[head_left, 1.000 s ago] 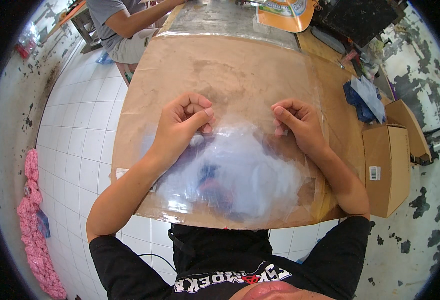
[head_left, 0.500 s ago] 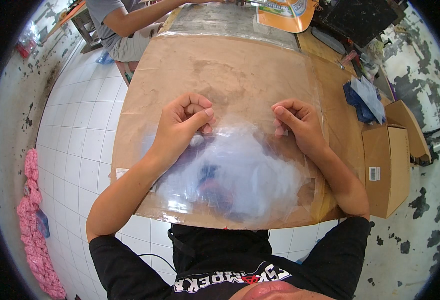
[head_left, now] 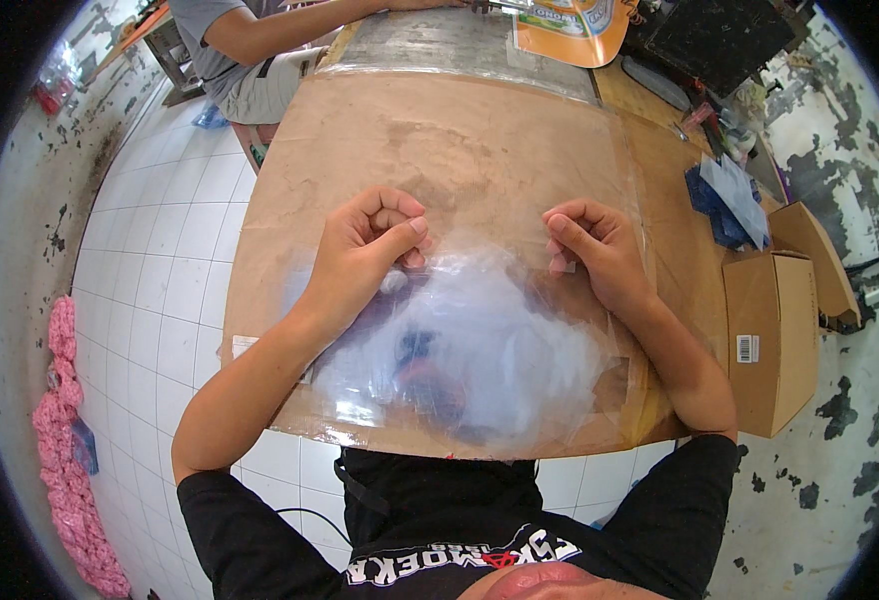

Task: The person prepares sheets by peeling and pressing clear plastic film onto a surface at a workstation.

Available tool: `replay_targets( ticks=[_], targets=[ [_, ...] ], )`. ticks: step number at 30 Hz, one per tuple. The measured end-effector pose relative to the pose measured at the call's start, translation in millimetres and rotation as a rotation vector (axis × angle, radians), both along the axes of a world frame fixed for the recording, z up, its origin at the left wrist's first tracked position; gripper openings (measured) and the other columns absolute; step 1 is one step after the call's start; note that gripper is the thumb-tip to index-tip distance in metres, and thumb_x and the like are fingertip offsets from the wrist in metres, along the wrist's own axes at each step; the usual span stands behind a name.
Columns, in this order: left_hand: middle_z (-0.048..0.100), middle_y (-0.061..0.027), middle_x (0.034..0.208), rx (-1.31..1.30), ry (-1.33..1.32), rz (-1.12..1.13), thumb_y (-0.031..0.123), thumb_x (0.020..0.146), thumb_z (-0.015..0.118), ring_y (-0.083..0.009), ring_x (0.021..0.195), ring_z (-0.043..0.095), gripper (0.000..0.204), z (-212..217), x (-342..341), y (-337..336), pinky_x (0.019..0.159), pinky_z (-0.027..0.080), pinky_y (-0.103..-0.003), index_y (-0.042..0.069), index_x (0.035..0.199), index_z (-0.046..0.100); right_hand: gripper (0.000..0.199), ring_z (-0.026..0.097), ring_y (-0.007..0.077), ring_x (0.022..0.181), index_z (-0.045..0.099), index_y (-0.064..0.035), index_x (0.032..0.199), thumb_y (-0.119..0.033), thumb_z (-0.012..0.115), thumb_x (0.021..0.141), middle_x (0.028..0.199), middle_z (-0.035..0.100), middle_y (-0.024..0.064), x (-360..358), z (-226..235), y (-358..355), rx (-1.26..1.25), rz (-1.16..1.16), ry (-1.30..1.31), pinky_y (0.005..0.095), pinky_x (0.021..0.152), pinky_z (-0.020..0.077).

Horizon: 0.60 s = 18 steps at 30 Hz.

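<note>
Both hands are raised over the brown-covered table (head_left: 480, 140), apart from each other, fingers curled. My left hand (head_left: 375, 232) has its thumb pressed toward the bent fingers. My right hand (head_left: 592, 245) makes a similar pinch to the right. Whatever either pinch holds, if anything, is too fine to make out. Just below and between them lies a white, wispy, see-through mass like fibre stuffing (head_left: 520, 350). Shiny clear plastic (head_left: 355, 410) lies at its front left, with dark and reddish patches showing through. A small white tuft (head_left: 393, 281) sits below my left hand.
An open cardboard box (head_left: 770, 340) stands at the table's right side, with dark blue cloth pieces (head_left: 717, 205) beyond it. A person's forearm (head_left: 295, 28) reaches over the far end, near an orange packet (head_left: 585, 30). Pink bundled material (head_left: 65, 460) is at the far left.
My hands and the white mass have hardly moved. The other person's arm at the far end has shifted slightly.
</note>
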State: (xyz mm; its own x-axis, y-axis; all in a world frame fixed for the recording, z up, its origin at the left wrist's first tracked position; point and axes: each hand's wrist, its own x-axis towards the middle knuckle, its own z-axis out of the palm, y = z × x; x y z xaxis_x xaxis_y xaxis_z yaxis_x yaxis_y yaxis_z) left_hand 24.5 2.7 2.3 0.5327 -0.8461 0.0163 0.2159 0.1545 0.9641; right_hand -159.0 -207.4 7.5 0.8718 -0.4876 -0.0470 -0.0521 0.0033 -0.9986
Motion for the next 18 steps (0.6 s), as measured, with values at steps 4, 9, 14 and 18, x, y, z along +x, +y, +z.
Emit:
replay_targets(
  ticks=[4,9,14,18],
  targets=[
    [0.064,-0.0043,0.074,-0.019,0.009,0.003,0.004,0.091,0.059,-0.0081,0.062,0.057,0.005,-0.8,-0.1,0.6,0.059,0.047,-0.023,0.002,0.095,0.057,0.014,0.055,0.0067,0.058,0.064,-0.0009,0.092,-0.015,0.063,0.092,0.069,0.06,0.0008,0.8,4.4,4.2,0.023,-0.017,0.008,0.0224,0.053,0.0467],
    [0.064,-0.0045,0.074,-0.015,-0.009,0.0,0.004,0.09,0.059,-0.0082,0.062,0.057,0.005,-1.6,0.0,-0.2,0.059,0.046,-0.023,0.002,0.094,0.058,0.015,0.056,0.0073,0.057,0.063,-0.0012,0.092,-0.016,0.063,0.092,0.07,0.06,0.0013,0.3,3.4,3.3,0.013,-0.012,0.003,0.0221,0.053,0.0474],
    [0.064,-0.0043,0.074,-0.019,-0.004,0.0,0.004,0.09,0.059,-0.0081,0.063,0.057,0.005,-0.7,-0.2,0.7,0.06,0.047,-0.023,0.002,0.094,0.058,0.016,0.058,0.0081,0.056,0.063,-0.0023,0.094,-0.019,0.063,0.092,0.072,0.061,0.0022,0.6,0.2,1.0,-0.003,0.002,0.006,0.0216,0.052,0.0494],
    [0.064,-0.0042,0.074,-0.016,-0.005,0.005,0.008,0.091,0.059,-0.0083,0.063,0.057,0.007,-1.8,0.2,0.2,0.06,0.047,-0.023,0.002,0.095,0.058,0.016,0.058,0.0079,0.056,0.063,-0.0023,0.094,-0.019,0.063,0.092,0.072,0.061,0.0021,0.4,1.4,2.1,0.013,-0.006,0.007,0.0215,0.052,0.0495]
  ],
)
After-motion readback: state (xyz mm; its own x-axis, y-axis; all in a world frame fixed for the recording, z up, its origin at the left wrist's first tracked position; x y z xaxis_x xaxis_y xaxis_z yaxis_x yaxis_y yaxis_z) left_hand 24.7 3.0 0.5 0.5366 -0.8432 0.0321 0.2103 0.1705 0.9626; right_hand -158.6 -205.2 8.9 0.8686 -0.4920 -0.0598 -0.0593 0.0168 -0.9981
